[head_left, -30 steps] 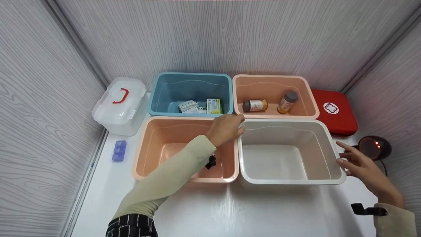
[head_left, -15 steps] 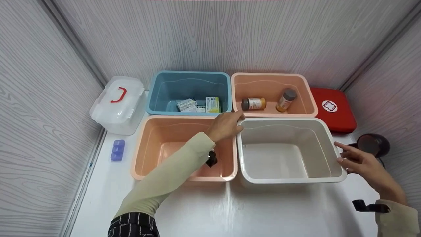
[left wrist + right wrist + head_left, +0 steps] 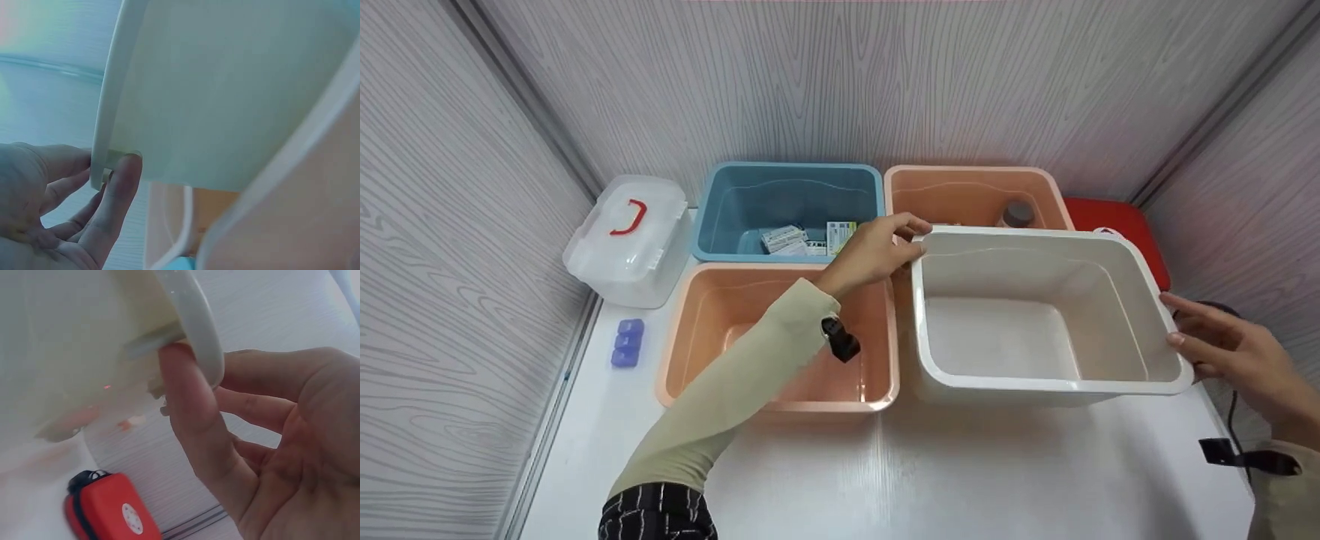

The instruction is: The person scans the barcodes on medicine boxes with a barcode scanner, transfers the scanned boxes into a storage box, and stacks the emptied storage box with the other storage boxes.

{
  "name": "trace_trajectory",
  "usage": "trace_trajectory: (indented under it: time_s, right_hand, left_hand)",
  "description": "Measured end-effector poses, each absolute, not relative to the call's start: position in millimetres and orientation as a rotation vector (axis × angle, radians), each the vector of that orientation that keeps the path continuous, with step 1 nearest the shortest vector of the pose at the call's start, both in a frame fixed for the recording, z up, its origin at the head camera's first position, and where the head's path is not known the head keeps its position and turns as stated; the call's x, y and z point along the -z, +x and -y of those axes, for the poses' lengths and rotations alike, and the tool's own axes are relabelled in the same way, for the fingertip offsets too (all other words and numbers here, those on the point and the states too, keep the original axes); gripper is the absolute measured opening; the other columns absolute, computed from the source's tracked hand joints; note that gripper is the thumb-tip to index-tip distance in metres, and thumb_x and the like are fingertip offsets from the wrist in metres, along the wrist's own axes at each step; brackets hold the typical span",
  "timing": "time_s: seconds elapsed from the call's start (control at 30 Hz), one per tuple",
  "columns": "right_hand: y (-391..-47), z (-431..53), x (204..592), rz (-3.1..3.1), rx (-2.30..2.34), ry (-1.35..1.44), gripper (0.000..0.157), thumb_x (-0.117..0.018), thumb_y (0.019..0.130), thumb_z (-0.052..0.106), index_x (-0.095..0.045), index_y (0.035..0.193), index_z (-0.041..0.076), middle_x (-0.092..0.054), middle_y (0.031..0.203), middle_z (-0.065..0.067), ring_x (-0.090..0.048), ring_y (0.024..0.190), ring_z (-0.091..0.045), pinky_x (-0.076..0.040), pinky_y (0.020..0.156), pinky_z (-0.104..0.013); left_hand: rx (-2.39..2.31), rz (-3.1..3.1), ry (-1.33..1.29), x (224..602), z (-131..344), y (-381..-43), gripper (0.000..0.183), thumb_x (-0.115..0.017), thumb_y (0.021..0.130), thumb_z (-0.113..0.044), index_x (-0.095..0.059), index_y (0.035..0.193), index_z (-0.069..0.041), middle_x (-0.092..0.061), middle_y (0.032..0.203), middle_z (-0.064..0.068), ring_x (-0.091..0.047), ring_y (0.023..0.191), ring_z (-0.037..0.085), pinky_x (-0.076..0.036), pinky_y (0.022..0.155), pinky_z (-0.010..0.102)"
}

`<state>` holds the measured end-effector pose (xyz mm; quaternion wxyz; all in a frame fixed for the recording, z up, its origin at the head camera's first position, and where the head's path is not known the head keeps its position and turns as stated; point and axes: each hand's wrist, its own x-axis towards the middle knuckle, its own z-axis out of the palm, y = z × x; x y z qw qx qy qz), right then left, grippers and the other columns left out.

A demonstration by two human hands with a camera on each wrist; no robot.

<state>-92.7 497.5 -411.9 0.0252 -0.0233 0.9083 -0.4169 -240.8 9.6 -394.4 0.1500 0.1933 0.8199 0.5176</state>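
A white plastic bin (image 3: pixel 997 337) with nothing in it is held up between both hands, its rim overlapping the back peach bin in the head view. My left hand (image 3: pixel 877 251) pinches the rim at its far left corner. In the left wrist view the thumb (image 3: pixel 121 197) lies under the rim's lip, with the fingers on the other side. My right hand (image 3: pixel 1237 349) grips the rim on the right side. Its thumb (image 3: pixel 194 399) presses beneath the lip in the right wrist view.
Peach bin (image 3: pixel 675 360) stands left; blue bin (image 3: pixel 705 217) with medicine boxes (image 3: pixel 787 238) behind it. Back peach bin (image 3: pixel 960 195) shows a bottle cap (image 3: pixel 1018 214). Red first-aid case (image 3: pixel 1117 214), clear red-handled box (image 3: pixel 622 255), purple pill organizer (image 3: pixel 628 343) and a black cable (image 3: pixel 1231 412) lie around.
The white bin has risen off the table and shifted right and toward the back, both hands moving with it. It now hides most of the back peach bin's bottles.
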Motion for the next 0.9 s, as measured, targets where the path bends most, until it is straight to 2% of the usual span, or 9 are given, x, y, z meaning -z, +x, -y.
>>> trace_trajectory:
  time_s: [0.13, 0.3, 0.43, 0.53, 0.73, 0.8, 0.9]
  right_hand:
    - [-98, -496, 394, -2.614, 1.704, -0.171, 0.063, -0.063, 0.106, -0.006, -0.048, 0.165, 0.011, -0.074, 0.114, 0.011, -0.072, 0.090, -0.004, -0.062, 0.064, -0.024]
    - [-113, -489, 367, -2.149, 2.211, -0.311, 0.064, -0.048, 0.103, -0.023, -0.052, 0.161, 0.005, -0.079, 0.113, -0.007, -0.079, 0.095, -0.015, -0.065, 0.068, -0.028]
    - [-124, -477, 344, -2.096, 2.317, -0.296, 0.062, -0.046, 0.103, -0.023, -0.053, 0.159, 0.002, -0.079, 0.108, -0.011, -0.077, 0.085, -0.014, -0.059, 0.059, -0.019]
    - [-131, -460, 329, -2.035, 2.411, -0.307, 0.059, -0.044, 0.104, -0.022, -0.050, 0.159, -0.003, -0.078, 0.108, -0.015, -0.075, 0.079, -0.016, -0.054, 0.052, -0.018]
    - [-140, -417, 320, -1.673, 2.461, -0.538, 0.058, -0.031, 0.106, -0.024, -0.041, 0.161, -0.010, -0.074, 0.120, -0.022, -0.077, 0.080, -0.019, -0.062, 0.061, -0.023]
    - [-140, -400, 321, -1.707, 2.402, -0.542, 0.058, -0.033, 0.106, -0.023, -0.043, 0.161, -0.009, -0.074, 0.120, -0.020, -0.076, 0.080, -0.017, -0.061, 0.061, -0.022]
    - [-142, -374, 320, -1.831, 2.324, -0.449, 0.057, -0.042, 0.104, -0.022, -0.048, 0.159, -0.007, -0.073, 0.118, -0.018, -0.076, 0.084, -0.019, -0.064, 0.064, -0.028]
  left_hand:
    - [-1.567, -2.302, 0.527, 373, -8, -243, 0.037, -0.066, 0.109, -0.019, -0.067, 0.146, -0.015, -0.067, 0.134, 0.009, -0.074, 0.098, 0.018, -0.065, 0.083, 0.039]
    - [-1.613, -2.345, 0.473, 338, 3, -246, 0.037, -0.067, 0.109, -0.018, -0.069, 0.146, -0.017, -0.067, 0.136, 0.008, -0.075, 0.099, 0.019, -0.066, 0.079, 0.032]
    - [-1.697, -2.323, 0.425, 310, 17, -247, 0.038, -0.067, 0.109, -0.016, -0.069, 0.147, -0.016, -0.065, 0.137, 0.009, -0.075, 0.099, 0.022, -0.066, 0.080, 0.032]
    - [-1.733, -2.325, 0.414, 292, 30, -248, 0.038, -0.067, 0.109, -0.016, -0.069, 0.147, -0.014, -0.066, 0.137, 0.009, -0.074, 0.104, 0.022, -0.066, 0.083, 0.034]
    - [-1.672, -2.407, 0.382, 271, 76, -245, 0.038, -0.066, 0.110, -0.020, -0.068, 0.147, -0.016, -0.071, 0.136, 0.007, -0.072, 0.109, 0.022, -0.064, 0.087, 0.035]
    - [-1.624, -2.450, 0.355, 267, 93, -244, 0.038, -0.066, 0.110, -0.022, -0.068, 0.147, -0.017, -0.071, 0.137, 0.006, -0.071, 0.110, 0.021, -0.064, 0.087, 0.034]
    - [-1.544, -2.509, 0.307, 261, 118, -242, 0.039, -0.067, 0.109, -0.026, -0.069, 0.147, -0.019, -0.071, 0.138, 0.006, -0.070, 0.112, 0.020, -0.063, 0.086, 0.032]
